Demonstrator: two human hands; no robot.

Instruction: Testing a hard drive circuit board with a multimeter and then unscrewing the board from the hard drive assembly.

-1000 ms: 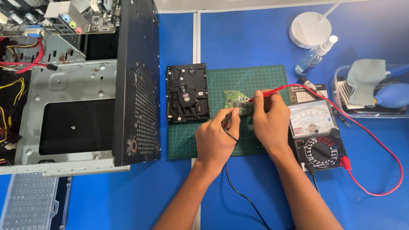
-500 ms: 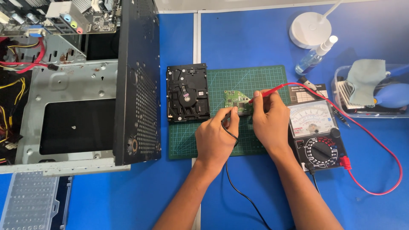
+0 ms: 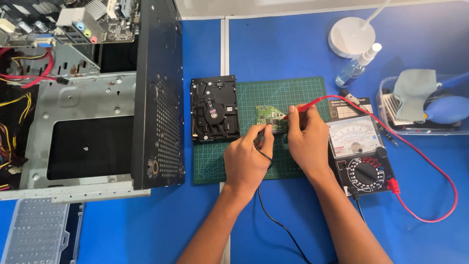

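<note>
A small green circuit board lies on a green cutting mat. My left hand pinches a black test probe whose tip touches the board's near edge. My right hand holds a red test probe with its tip on the board's right part. Both leads run to an analog multimeter lying at the right of the mat. A black hard drive lies on the mat's left edge.
An open computer case with cables and a motherboard fills the left. A clear parts box sits at the lower left. A white lamp base, spray bottle and clear tray with cloth and blue blower stand at right.
Both hands stay over the circuit board with the probes; they have barely shifted.
</note>
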